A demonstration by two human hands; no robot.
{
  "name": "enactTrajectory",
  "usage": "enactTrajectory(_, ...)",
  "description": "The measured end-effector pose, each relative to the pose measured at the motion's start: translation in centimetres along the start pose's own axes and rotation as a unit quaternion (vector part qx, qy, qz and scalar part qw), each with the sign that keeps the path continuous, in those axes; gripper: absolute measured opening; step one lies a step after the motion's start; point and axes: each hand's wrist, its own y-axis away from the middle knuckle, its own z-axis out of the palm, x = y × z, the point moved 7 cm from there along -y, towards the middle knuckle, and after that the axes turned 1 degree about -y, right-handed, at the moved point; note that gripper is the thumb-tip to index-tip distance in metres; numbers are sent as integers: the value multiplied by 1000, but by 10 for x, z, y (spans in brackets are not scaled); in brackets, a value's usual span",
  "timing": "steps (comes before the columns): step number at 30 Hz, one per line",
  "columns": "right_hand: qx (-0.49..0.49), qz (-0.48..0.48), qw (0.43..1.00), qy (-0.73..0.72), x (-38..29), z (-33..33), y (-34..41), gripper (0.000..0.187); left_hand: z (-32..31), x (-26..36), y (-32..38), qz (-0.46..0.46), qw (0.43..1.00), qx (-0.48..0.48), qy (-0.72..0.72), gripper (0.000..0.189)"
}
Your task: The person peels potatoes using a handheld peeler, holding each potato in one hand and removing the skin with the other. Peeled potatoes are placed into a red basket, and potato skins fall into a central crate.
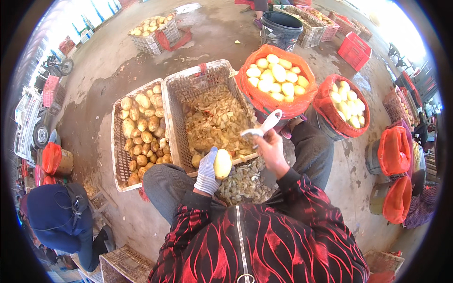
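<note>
My left hand [207, 173], in a striped knit glove, grips a peeled potato [223, 164] above the near edge of a plastic crate [176, 122] holding potato peelings [216, 120]. Bare, my right hand [271, 148] holds a white-handled peeler [266, 126] up and to the right of that potato, apart from it. A second crate [118, 141] to the left is full of unpeeled potatoes [142, 125]. Peeled potatoes [279, 72] fill a bucket lined with an orange mesh bag [307, 92], beyond my right hand. More peelings [244, 184] lie on the floor between my knees.
Right of the lined bucket stands another with a red mesh bag [362, 125] of peeled potatoes. A black bucket [281, 30] and a red crate [355, 51] are farther off. A potato crate [152, 42] stands ahead. A person in dark blue [53, 215] is at left.
</note>
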Motion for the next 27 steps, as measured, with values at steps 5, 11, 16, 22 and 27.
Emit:
enactTrajectory(5, -166, -54, 984, 38, -8, 55, 45, 27, -5, -7, -7, -14, 999, 22, 41, 30)
enactTrajectory(11, 16, 26, 997, -75, 7, -2, -11, 13, 20, -5, 7, -43, 997, -66, 24, 47)
enactTrajectory(16, -125, -24, 991, -30, 4, 36, 40, 27, -4, -11, -5, -60, 992, 38, 104, 41)
enactTrajectory(22, -88, -34, 995, -31, 14, 37, 21, 20, -6, -18, -6, -107, 984, 10, 142, 42)
enactTrajectory(27, -20, 18, 1000, -13, 14, 2, 9, 19, -8, -10, -4, -3, 999, 32, -32, 44)
